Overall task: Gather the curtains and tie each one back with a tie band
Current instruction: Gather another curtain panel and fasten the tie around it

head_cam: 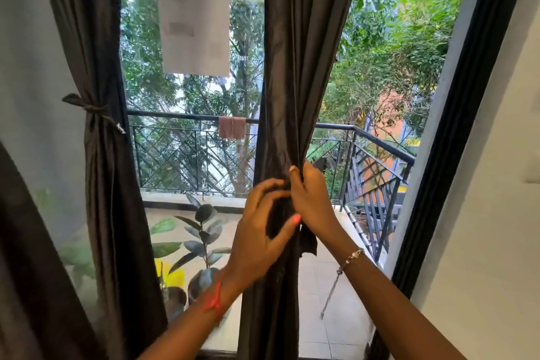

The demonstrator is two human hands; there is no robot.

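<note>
We have both hands on the curtain (295, 67), which hangs dark and full above and is bunched to a narrow neck where we hold it. Our left hand (260, 231) cups that neck from the curtain's left side, fingers arched over the front and thumb hooked in lower down, so the fabric sits inside the curl. Our right hand (309, 199) comes in from the curtain's right side, fingers closed tight on the folds. The two hands touch.

Just below the right hand, at the curtain's right edge, hangs a small dark flap (309, 242). It may be the end of a band, but dark on dark we cannot be sure. A bracelet (352, 257) circles our right wrist and a red thread (213, 298) our left.

Well to the left of the curtain hangs a tied curtain (99, 169), cinched by a knotted band (90, 109) whose ends stick out on both sides.

Between the two, up on the glass, is a sheet of paper (194, 17). Behind the curtain, outside, a black railing (187, 152) runs across, with a pinkish cloth (231, 127) draped over its top bar just left of the curtain. A leafy plant (201, 231) stands on the balcony floor, low and left of the curtain. Right of the curtain come the black frame (455, 114) and a pale wall (496, 184).
</note>
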